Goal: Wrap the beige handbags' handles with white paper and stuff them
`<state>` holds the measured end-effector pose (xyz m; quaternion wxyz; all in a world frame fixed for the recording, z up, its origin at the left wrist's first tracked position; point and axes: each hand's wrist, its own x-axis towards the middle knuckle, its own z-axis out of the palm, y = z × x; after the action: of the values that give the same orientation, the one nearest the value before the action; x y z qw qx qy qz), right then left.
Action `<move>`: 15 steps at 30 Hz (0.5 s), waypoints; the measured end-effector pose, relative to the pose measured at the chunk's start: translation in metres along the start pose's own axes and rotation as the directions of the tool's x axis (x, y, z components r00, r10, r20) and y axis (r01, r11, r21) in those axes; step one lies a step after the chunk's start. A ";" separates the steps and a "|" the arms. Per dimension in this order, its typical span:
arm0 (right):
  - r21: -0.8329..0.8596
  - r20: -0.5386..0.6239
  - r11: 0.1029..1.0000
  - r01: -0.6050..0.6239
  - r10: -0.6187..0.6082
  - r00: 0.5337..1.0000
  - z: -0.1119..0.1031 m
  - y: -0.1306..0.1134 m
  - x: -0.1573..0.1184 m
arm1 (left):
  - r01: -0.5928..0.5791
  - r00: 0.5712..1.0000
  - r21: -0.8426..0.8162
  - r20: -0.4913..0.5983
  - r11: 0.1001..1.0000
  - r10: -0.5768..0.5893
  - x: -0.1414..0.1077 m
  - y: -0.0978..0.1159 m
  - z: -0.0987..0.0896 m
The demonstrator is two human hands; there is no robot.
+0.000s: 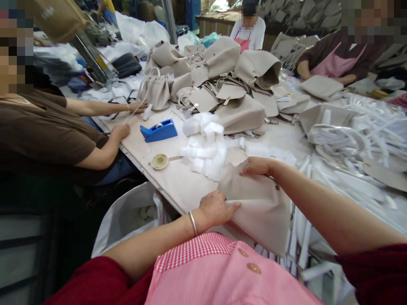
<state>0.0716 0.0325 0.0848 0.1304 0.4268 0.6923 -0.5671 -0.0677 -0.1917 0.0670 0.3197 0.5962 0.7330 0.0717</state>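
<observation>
A beige handbag body lies at the table's near edge, just in front of my pink apron. My left hand is closed on its left side, thumb over the top and curled fingers at the edge. At the far edge of the bag, my right hand grips the material, its fingertips partly hidden by the fold. White foam wrapping pieces lie just beyond the bag. To their left are a blue tape dispenser and a roll of tape.
A pile of beige handbags covers the table's far part. Wrapped white straps are heaped at right. A white sack hangs below the left edge. Co-workers sit at left, right and back; the left one's hand touches a bag.
</observation>
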 end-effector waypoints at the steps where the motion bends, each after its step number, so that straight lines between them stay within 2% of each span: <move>1: 0.133 0.015 0.991 0.001 -0.003 1.000 0.002 0.005 -0.003 | 0.023 1.000 -0.013 -0.010 1.000 -0.023 -0.001 -0.001 0.003; 4: 0.459 -0.003 0.888 -0.018 0.022 1.000 0.010 0.021 -0.009 | 0.073 0.996 -0.038 -0.044 0.997 -0.074 -0.011 -0.010 0.015; 7: 0.632 -0.069 0.775 -0.016 0.077 0.995 0.022 0.029 -0.005 | 0.081 0.991 -0.080 -0.097 0.994 -0.088 -0.025 -0.021 0.024; 9: 0.690 -0.122 0.723 0.001 0.115 0.986 0.029 0.030 0.001 | 0.101 0.987 -0.113 -0.116 0.988 -0.114 -0.033 -0.027 0.026; 11: 0.704 -0.158 0.710 0.012 0.140 0.977 0.034 0.030 0.006 | 0.128 0.983 -0.141 -0.116 0.982 -0.145 -0.037 -0.031 0.025; 15: 0.725 -0.183 0.688 0.039 0.137 0.974 0.037 0.031 0.012 | 0.111 0.992 -0.123 -0.048 0.986 -0.118 -0.032 -0.028 0.011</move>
<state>0.0762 0.0044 0.0440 -0.1116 0.5225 0.4107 -0.7388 -0.0823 -0.2318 0.0566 0.3382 0.5306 0.7689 0.1134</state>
